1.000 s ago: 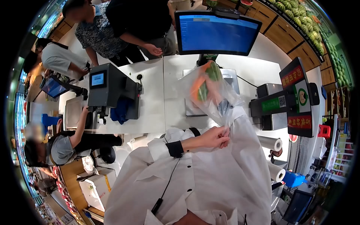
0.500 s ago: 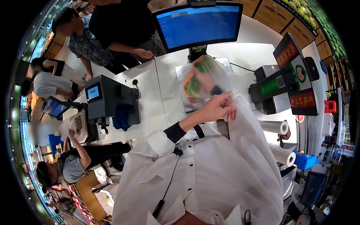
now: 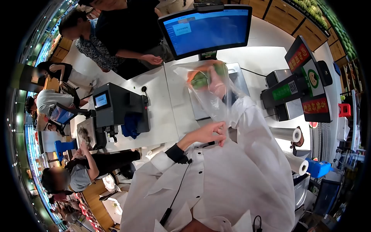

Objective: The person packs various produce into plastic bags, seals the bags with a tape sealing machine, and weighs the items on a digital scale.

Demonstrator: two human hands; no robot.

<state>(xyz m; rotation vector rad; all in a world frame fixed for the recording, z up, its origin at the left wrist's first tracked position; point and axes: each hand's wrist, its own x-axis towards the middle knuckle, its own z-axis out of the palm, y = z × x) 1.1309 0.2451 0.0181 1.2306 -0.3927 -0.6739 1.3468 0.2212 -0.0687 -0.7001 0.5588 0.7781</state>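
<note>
A clear plastic bag [image 3: 230,98] surrounds my right hand [image 3: 217,86] and orange-and-green produce [image 3: 199,78], whose exact kind I cannot make out through the film. Inside the bag, my right hand is closed on the produce, above a metal weighing plate [image 3: 236,73]. My left hand [image 3: 208,133] is lower down, close in front of my chest. Its fingers are bent and pinched at the bag's lower edge, though the film there is hard to see.
Behind the plate stands a blue screen [image 3: 208,31]. A payment stand with a QR code [image 3: 284,89] is to the right, near plastic bag rolls [image 3: 295,162]. A dark label machine [image 3: 119,106] occupies the left counter [image 3: 166,112]. People stand across the counter and further left.
My left hand has come down and left, towards my chest, and the bag now stretches lower. The produce stays above the plate. A small box has appeared on the screen.
</note>
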